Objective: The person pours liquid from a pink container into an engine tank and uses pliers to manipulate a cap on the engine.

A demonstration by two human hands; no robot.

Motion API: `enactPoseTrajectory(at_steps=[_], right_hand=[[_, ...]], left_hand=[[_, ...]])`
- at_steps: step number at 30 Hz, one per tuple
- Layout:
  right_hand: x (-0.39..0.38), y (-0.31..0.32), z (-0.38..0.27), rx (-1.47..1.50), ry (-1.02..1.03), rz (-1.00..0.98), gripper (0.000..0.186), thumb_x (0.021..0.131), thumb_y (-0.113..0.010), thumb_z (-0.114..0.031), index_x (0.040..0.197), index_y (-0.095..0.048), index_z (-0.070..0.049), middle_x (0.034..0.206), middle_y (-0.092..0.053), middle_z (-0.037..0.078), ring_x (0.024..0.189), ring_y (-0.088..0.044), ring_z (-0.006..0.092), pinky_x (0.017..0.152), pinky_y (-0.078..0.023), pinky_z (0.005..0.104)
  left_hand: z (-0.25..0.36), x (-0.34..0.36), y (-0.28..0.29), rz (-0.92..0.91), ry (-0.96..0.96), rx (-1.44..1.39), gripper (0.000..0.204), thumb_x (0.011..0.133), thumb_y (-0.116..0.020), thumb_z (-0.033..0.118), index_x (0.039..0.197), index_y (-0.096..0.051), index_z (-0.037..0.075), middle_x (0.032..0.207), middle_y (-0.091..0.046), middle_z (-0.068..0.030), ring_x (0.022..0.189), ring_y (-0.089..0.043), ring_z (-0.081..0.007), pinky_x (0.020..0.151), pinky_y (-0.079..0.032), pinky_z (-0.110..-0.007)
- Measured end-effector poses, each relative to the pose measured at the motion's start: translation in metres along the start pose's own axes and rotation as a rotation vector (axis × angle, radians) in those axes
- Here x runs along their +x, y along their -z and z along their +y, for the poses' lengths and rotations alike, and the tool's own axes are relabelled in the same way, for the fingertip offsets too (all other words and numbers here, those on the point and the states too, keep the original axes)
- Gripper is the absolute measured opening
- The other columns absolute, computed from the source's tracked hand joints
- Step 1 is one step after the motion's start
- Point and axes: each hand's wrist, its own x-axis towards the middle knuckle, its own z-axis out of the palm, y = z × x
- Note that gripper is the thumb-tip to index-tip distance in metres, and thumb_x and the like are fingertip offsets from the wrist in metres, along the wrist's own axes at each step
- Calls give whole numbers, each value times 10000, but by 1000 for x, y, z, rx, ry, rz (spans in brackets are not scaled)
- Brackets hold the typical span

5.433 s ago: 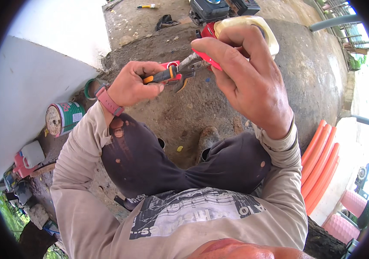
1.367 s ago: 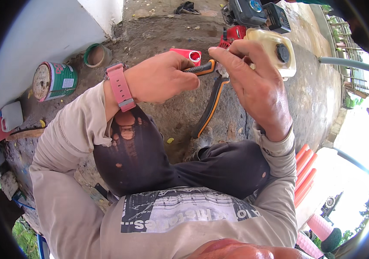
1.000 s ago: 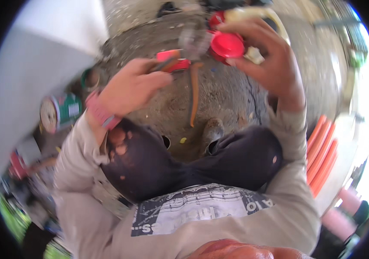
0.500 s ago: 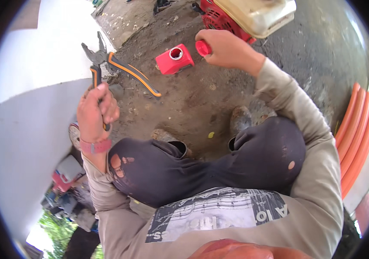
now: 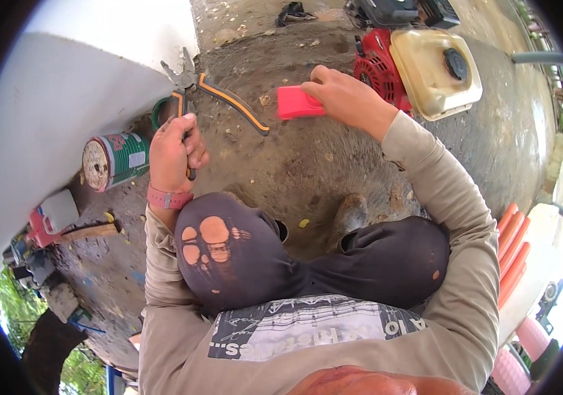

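My left hand (image 5: 179,148) is wrapped round one handle of a pair of pliers (image 5: 187,80) with orange-and-black grips. The handles are spread wide, and the jaws point up and away from me. Over the mouth of a small red plastic bottle (image 5: 290,103), my right hand (image 5: 348,97) has its fingers bent round a red screw cap. The hand mostly hides the cap, so I cannot tell whether it sits on the neck. The bottle is on the dirty ground, a little left of a red engine (image 5: 380,69).
The engine carries a cream fuel tank (image 5: 426,72) with a black cap. At left, by a white wall (image 5: 44,118), lie a green-and-white can (image 5: 118,160) and a red-and-white container (image 5: 54,214). Orange pipes (image 5: 511,253) are at the right. My bent knees are below.
My right hand has brought the red cap from beside the bottle to its mouth. The view has shifted, showing more of the engine and the can. The left hand still grips the pliers.
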Motion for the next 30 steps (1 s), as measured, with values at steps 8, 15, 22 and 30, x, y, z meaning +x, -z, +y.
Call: enactPoseTrajectory(at_steps=[8,15,22,30], right_hand=[[5,1,-9,-167,4,-32,187,806,-641,-104,982,-610,-50,984,-572,139,921,-632,327,749,-537,419],[8,17,-26,-339,-208,-193,498,785,-737,-369,1098,-540,-35,949,-602,134,873,-658,301,686,-556,405],[6,25,-39,-340,-221,-101,491,828,-710,-332,1165,-497,-45,1005,-604,155,880,-666,308,689,-556,409],[8,26,-42,-389,-319,-302,461,861,-669,-392,1122,-555,-30,904,-660,174,779,-680,351,652,-555,423]], left_hand=[[-22,-9,29,48,22,-86,240,945,-508,187,728,-455,99,530,-332,34,394,-319,-86,402,-288,-257],[-52,-7,52,75,72,-140,266,930,-523,160,690,-423,107,520,-372,20,376,-346,-100,390,-306,-282],[-62,-5,59,63,87,-113,237,925,-534,159,721,-432,98,523,-374,23,376,-353,-97,380,-311,-277],[-77,4,56,71,103,-43,199,910,-570,144,756,-454,94,526,-402,22,358,-366,-98,371,-303,-283]])
